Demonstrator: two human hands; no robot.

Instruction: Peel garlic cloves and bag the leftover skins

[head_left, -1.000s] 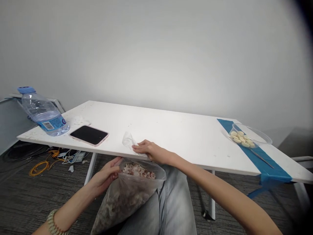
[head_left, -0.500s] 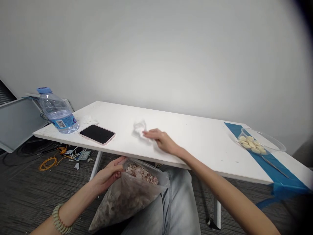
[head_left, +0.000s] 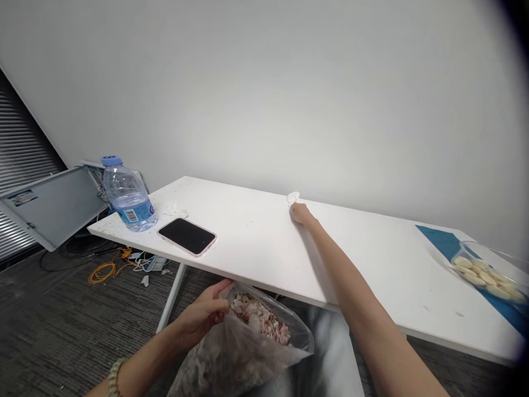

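My left hand (head_left: 206, 312) grips the rim of a clear plastic bag (head_left: 243, 358) just under the table's front edge. Pale and reddish flaky scraps (head_left: 260, 317), like garlic skins, fill the bag, whose mouth gapes open. Over toward the wall, my right hand (head_left: 302, 214) is closed on a crumpled white tissue (head_left: 293, 198) and rests on the white table (head_left: 256, 242). Part of the tissue is hidden behind the fingers.
A water bottle (head_left: 131, 201), a phone (head_left: 187, 236) and another crumpled tissue (head_left: 175, 209) are at the table's left. On the right, a clear container of peeled garlic cloves (head_left: 487, 274) sits on a blue strip (head_left: 440, 240). Cables (head_left: 103, 272) lie on the floor.
My right hand has carried the tissue across the tabletop, away from me and to the right. The left hand still holds the bag. The whole view has shifted somewhat.
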